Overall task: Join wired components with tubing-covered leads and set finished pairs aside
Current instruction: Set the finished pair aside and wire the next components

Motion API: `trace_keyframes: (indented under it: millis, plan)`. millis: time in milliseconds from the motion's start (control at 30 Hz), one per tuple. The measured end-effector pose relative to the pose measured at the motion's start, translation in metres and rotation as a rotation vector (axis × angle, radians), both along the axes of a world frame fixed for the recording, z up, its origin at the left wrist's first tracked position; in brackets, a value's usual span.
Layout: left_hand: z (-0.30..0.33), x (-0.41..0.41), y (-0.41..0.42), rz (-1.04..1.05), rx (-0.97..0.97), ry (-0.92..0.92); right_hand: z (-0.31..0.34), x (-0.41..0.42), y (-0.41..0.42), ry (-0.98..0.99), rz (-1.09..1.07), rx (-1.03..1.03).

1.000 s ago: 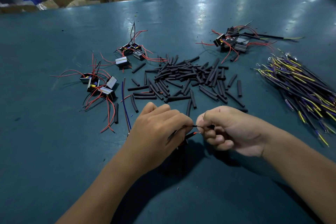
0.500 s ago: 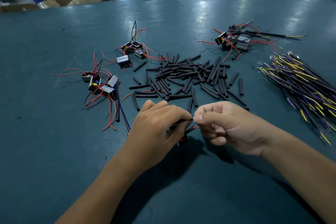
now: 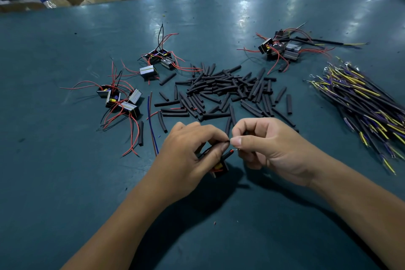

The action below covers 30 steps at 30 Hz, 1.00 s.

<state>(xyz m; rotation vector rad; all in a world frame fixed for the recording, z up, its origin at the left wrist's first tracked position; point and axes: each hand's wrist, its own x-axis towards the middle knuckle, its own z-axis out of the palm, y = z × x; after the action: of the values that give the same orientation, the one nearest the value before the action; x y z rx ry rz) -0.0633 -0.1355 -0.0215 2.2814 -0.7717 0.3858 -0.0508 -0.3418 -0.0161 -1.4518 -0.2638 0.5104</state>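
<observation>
Nearest the person, the left hand (image 3: 188, 151) is pinching a black wire and gripping a small black part (image 3: 219, 169) beneath its fingers, while the right hand (image 3: 265, 147) is pinching the wire's tip against it; a red lead (image 3: 230, 152) with a bare end is poking out between them, so this joint is looking unfinished. Just beyond the hands, a pile of black tubes (image 3: 228, 92) is lying loose. Left of that pile, two clusters of parts (image 3: 119, 98) are waiting with red wires. Right of it, a bundle of yellow-and-purple leads (image 3: 361, 103) is spreading out. Beyond the pile's right end, a few joined pairs (image 3: 282, 48) are probably sitting finished; much appears left.
</observation>
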Motion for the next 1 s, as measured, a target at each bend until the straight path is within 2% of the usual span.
trace_keyframes:
  millis: [200, 433, 533, 667, 733, 800, 933, 1000]
  plan:
    - [0.001, -0.001, 0.0, -0.009, -0.029, 0.043, -0.001, 0.0, 0.002, -0.062, -0.026, 0.019]
    - [0.005, -0.001, 0.004, -0.128, -0.226, 0.295, 0.004, -0.003, -0.001, -0.402, -0.041, -0.118]
    - [0.008, -0.001, 0.005, -0.194, -0.319, 0.398, 0.005, -0.003, -0.004, -0.56, -0.061, -0.244]
    - [0.007, 0.0, 0.006, -0.195, -0.334, 0.456, 0.008, -0.003, -0.009, -0.871, -0.08, -0.442]
    - [0.005, -0.001, 0.005, -0.16, -0.271, 0.376, 0.008, -0.002, -0.01, -0.932, -0.068, -0.498]
    - [0.003, -0.001, 0.004, -0.074, -0.108, 0.184, 0.009, -0.001, -0.01, -0.77, -0.05, -0.492]
    - [0.001, 0.0, 0.0, 0.009, 0.04, -0.057, 0.01, 0.002, -0.007, 0.026, -0.045, -0.204]
    - [-0.001, 0.001, -0.001, 0.008, 0.073, -0.129, 0.01, 0.001, -0.003, 0.268, -0.023, -0.138]
